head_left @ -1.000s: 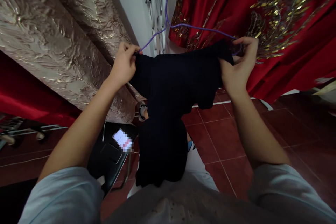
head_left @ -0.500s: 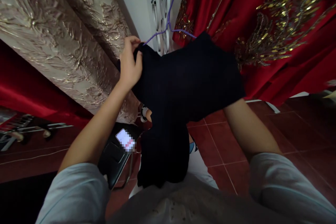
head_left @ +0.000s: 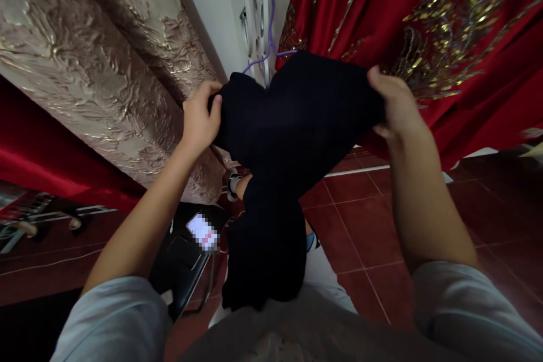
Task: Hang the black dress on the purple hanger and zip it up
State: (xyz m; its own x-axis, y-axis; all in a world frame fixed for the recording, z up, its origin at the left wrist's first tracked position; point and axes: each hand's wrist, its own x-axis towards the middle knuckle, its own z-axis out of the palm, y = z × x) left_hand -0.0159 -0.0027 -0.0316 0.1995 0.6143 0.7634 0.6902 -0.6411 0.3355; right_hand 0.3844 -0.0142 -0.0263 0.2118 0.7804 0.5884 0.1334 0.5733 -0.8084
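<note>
A dark navy or black short-sleeved shirt (head_left: 292, 124) hangs on a thin purple hanger (head_left: 270, 28), whose hook meets a white metal rack. My left hand (head_left: 202, 110) is closed on the left sleeve edge, thumb in front. My right hand (head_left: 394, 99) grips the right sleeve edge, with some fingers hidden behind the cloth. The shirt is stretched between both hands, and its lower part drops toward my lap. Only part of the hanger's arms shows; the rest is inside the shirt.
A pinkish embossed fabric (head_left: 110, 68) hangs at left, and red cloth with gold sequins (head_left: 445, 28) at right. On a black chair (head_left: 186, 260) at lower left lies a lit phone (head_left: 202, 231). White rack bars (head_left: 257, 11) stand ahead over a red tiled floor (head_left: 356, 226).
My right hand has come out from inside or behind the shirt and now holds the right sleeve edge from outside. The left hand has shifted slightly left and down on its sleeve.
</note>
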